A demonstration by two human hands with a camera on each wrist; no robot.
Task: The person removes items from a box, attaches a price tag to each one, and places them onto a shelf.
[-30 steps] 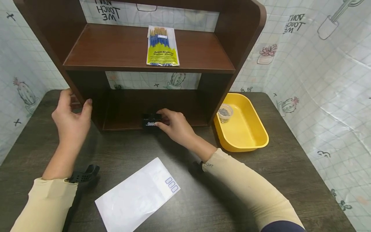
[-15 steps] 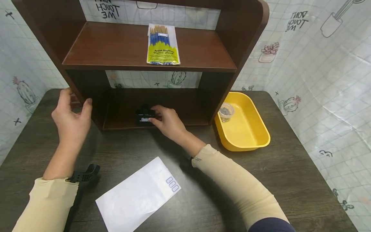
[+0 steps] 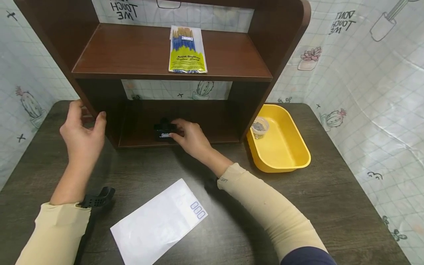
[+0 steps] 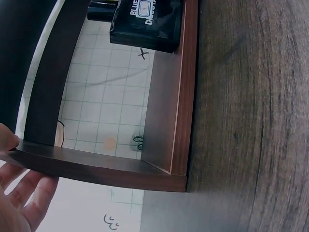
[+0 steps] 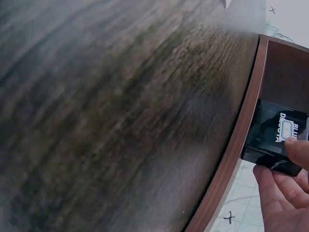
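A black, square perfume bottle (image 3: 161, 131) with a dark cap stands upright near the front edge of the lower shelf (image 3: 212, 129). My right hand (image 3: 194, 141) holds it by its right side, thumb on the front face beside the white lettering. In the right wrist view the thumb lies on the label and the fingers are along the side of the bottle (image 5: 273, 128). My left hand (image 3: 83, 138) grips the left side panel of the dark brown shelf unit (image 3: 114, 106), thumb on one face and fingers on the other, as the left wrist view also shows.
On the upper shelf lies a pack of artist brushes (image 3: 187, 51). A yellow tray (image 3: 288, 147) with a small clear cup (image 3: 260, 127) stands right of the unit. A white envelope (image 3: 159, 224) lies on the dark wooden table (image 3: 139, 169) in front.
My right hand has moved left and slightly deeper along the lower shelf with the perfume bottle, then almost stopped. The left hand keeps its grip on the side panel.
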